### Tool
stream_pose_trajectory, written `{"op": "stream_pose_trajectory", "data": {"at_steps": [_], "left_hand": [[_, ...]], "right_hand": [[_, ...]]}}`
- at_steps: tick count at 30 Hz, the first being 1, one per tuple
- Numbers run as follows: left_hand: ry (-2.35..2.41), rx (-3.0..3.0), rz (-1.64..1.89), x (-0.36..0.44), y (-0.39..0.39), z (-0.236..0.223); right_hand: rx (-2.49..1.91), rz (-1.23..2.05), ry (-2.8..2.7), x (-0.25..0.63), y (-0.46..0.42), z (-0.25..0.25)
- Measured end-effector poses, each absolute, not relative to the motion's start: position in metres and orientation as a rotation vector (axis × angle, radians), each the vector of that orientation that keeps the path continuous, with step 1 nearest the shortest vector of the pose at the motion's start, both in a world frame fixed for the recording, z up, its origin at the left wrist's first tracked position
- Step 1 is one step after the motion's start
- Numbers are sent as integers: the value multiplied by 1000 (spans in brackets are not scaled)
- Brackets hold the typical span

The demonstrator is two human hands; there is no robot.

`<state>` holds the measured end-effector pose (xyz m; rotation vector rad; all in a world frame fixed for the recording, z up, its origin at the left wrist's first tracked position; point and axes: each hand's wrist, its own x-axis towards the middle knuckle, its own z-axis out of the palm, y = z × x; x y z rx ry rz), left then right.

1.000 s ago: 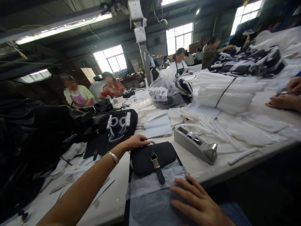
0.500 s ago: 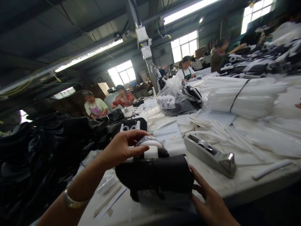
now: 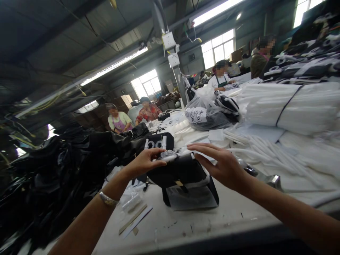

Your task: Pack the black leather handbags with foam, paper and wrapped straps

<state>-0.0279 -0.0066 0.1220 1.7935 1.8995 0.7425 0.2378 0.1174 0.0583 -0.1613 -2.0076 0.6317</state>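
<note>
A black flap bag (image 3: 176,173) with a gold-coloured clasp stands upright on the table, its front partly covered by a translucent sheet. My left hand (image 3: 145,162) grips the plastic-wrapped handle part (image 3: 170,154) at the bag's top left, thumb and fingers on either side. Over the bag's top right edge reaches my right hand (image 3: 221,166), fingers stretched out and apart; whether the fingertips touch the bag is unclear. Behind the bag lies another black bag piece (image 3: 170,140) with white wrapped straps. A grey tape dispenser (image 3: 273,181) is partly hidden by my right forearm.
Black material (image 3: 53,170) is heaped on the left. A strapped bundle of white foam sheets (image 3: 300,106), white foam strips (image 3: 265,152) and a clear sack (image 3: 204,109) lie beyond. Paper strips (image 3: 136,223) rest on the table (image 3: 164,230). Several people work farther back.
The bag has gone from lying flat to standing upright, turned up towards me and then set farther back. My right hand has moved from its front and side to its top. The view has shifted.
</note>
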Motion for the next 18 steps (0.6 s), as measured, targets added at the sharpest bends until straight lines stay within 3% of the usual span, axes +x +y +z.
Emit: {"op": "stream_pose_trajectory", "data": {"at_steps": [7,11,18], "left_hand": [[1857,1887,768,-24,-7,122],[1940,2013,795,-18,-16,120],[2271,2188,921,-5,-19,94]], "right_hand": [[24,756,-2573,161,155,85],[30,800,-2497,159,152,76],[-152,554,-2348,160,131,69]]}}
